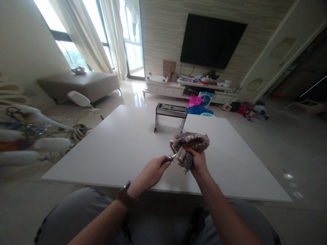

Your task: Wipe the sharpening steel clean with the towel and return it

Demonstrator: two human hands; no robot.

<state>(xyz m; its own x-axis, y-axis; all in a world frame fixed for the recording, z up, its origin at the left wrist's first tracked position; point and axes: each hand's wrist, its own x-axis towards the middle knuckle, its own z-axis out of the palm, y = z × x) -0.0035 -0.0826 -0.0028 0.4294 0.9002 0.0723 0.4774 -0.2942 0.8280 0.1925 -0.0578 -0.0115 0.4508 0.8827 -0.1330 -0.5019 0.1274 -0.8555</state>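
Note:
My left hand (154,170) is closed around the black handle of a honing steel (174,156), which has a small crossguard and a bright metal shaft. The shaft runs into a bunched brown and cream cloth (189,143), and a thin tip shows at the cloth's far right side. Wrapped in that cloth is my right hand (198,162), gripping it around the shaft, so most of the rod is hidden. Both hands are above the white table (122,149). Beyond them a knife block (171,110) with a slotted black top and see-through sides stands upright on the table.
Past the table's far edge are a pink basket (195,100) and a blue plastic item (199,110). A low TV cabinet (163,89) carries boxes and dishes. White padded parts and cables (53,143) crowd the left side. A bench (84,85) stands near the window.

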